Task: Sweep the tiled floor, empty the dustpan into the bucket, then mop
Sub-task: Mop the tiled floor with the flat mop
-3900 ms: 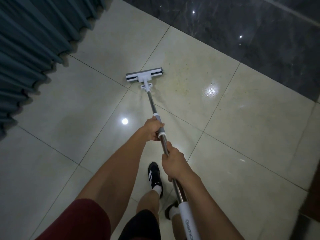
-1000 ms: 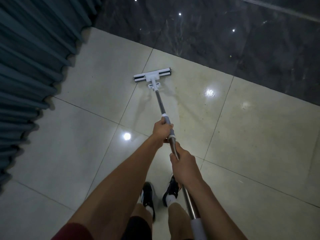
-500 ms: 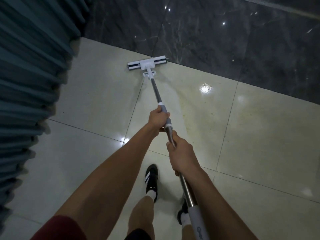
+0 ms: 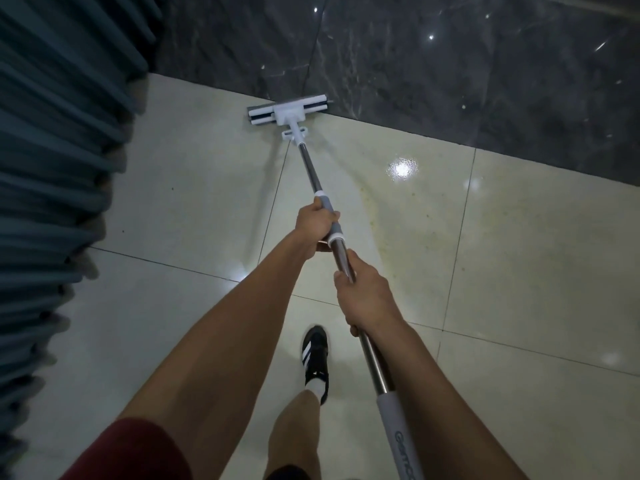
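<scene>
I hold a mop point(image 4: 309, 167) with a long steel handle and a white sponge head. Its head point(image 4: 288, 110) lies flat on the pale tiled floor point(image 4: 194, 202), right against the edge of the dark marble strip. My left hand point(image 4: 316, 226) grips the grey sleeve higher up the handle. Below it, my right hand point(image 4: 363, 295) grips the bare steel part. A wet, yellowish streak shows on the tile to the right of the handle. Neither dustpan nor bucket is in view.
A teal pleated curtain point(image 4: 59, 161) hangs along the left side. Dark polished marble point(image 4: 433, 71) runs across the top beyond the pale tiles. My foot in a black shoe with white stripes point(image 4: 315, 362) stands under the handle. Ceiling lights reflect on the wet floor.
The mop head has slid forward from the middle of a pale tile to the edge of the dark marble. I have stepped forward with it. Both hands keep their grip.
</scene>
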Demonstrator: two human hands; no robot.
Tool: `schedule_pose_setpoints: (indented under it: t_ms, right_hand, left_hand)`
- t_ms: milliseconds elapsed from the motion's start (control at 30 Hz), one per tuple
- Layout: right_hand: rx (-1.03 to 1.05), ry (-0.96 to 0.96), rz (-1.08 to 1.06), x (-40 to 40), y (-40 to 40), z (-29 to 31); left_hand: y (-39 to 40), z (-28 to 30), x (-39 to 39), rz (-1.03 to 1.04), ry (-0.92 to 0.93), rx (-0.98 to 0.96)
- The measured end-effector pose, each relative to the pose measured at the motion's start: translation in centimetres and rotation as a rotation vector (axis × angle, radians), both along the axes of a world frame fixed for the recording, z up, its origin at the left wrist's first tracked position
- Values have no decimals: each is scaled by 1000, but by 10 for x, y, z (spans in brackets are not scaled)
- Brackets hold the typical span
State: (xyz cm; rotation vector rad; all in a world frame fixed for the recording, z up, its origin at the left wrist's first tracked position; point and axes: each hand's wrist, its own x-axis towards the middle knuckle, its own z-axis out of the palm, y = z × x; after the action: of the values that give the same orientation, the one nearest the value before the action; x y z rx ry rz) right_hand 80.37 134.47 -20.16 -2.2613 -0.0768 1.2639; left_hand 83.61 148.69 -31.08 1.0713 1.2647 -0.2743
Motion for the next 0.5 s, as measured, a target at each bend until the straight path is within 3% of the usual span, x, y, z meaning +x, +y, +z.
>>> schedule_pose_setpoints:
  t_ms: [200,500]
  right_hand:
    - [31,40,-32,-55,-49,10]
    - [20,45,-97,-185,-186,17]
  left_hand:
    - [-49,3,-49,-21,1,-29]
    - [-190,1,-170,-154,31,-26]
